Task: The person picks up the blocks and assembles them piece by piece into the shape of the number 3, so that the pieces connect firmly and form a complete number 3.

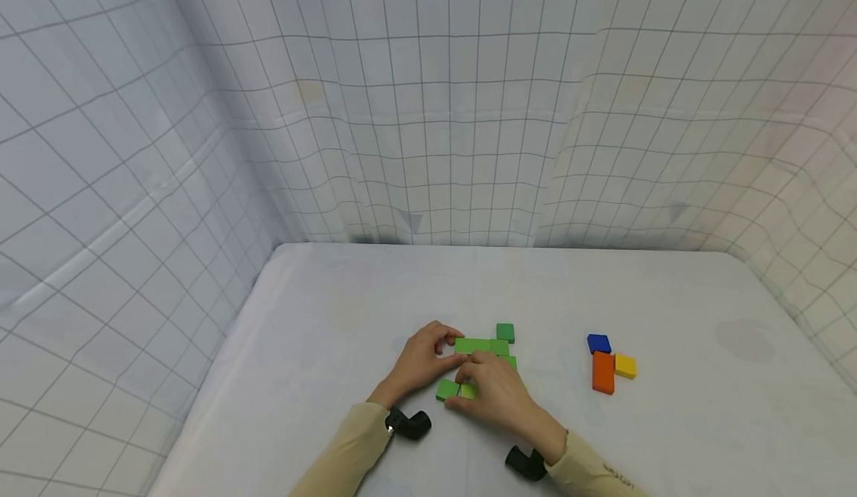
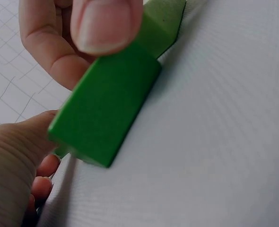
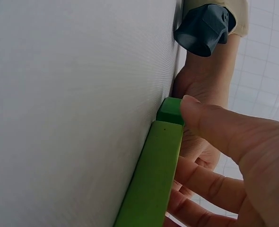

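The left hand (image 1: 423, 361) and right hand (image 1: 495, 393) crowd together, fingers almost meeting, with little room between. Just right of the left fingertips a green row (image 1: 472, 346) bars the way, a green cube (image 1: 505, 332) at its far right end. A green block (image 1: 447, 390) by the right thumb blocks the low path leftward. Right of the right fingers, a hand could cross the table (image 1: 556, 356) up to the blue block (image 1: 599, 344), red block (image 1: 603, 373) and yellow block (image 1: 626, 366). Left of the left fingers lies a wide lane; beyond both hands, room reaches the curtain (image 1: 428, 170). Behind the fingers, two cameras (image 1: 412, 426) jut inward, a gap between them.
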`<state>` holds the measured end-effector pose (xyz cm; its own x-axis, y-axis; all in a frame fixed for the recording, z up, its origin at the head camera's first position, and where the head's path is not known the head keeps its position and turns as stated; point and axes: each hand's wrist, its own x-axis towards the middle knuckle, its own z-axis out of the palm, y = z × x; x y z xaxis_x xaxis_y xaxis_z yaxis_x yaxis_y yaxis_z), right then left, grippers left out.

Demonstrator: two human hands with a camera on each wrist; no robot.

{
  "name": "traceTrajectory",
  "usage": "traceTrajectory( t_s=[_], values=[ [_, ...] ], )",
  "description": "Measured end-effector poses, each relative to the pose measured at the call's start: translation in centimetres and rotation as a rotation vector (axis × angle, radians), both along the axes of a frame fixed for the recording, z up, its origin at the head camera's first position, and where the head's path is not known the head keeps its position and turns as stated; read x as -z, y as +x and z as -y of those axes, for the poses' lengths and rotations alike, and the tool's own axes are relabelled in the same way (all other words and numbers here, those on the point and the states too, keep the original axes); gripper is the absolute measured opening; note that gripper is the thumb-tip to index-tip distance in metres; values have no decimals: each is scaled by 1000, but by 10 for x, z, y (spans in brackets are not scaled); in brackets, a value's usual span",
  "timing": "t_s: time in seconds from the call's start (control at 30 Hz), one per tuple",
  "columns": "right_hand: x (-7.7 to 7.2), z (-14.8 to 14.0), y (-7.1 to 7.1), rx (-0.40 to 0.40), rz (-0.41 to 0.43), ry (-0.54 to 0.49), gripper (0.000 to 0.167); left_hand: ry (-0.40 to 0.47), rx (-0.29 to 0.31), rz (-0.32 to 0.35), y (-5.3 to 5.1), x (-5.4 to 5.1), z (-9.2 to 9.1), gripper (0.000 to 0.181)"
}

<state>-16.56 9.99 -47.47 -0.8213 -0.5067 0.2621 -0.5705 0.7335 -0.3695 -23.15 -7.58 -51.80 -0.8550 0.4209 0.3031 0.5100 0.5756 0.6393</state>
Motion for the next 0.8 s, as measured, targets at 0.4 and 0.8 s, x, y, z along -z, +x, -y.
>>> traceTrajectory(
  t_s=[0.4, 0.8],
  values=[
    [0, 0, 0, 7, -5, -11, 29, 4, -2, 2, 1, -2, 1, 34],
    [1, 0, -1, 2, 3, -12, 28, -4, -6, 8, 0, 0, 0, 35]
  ],
)
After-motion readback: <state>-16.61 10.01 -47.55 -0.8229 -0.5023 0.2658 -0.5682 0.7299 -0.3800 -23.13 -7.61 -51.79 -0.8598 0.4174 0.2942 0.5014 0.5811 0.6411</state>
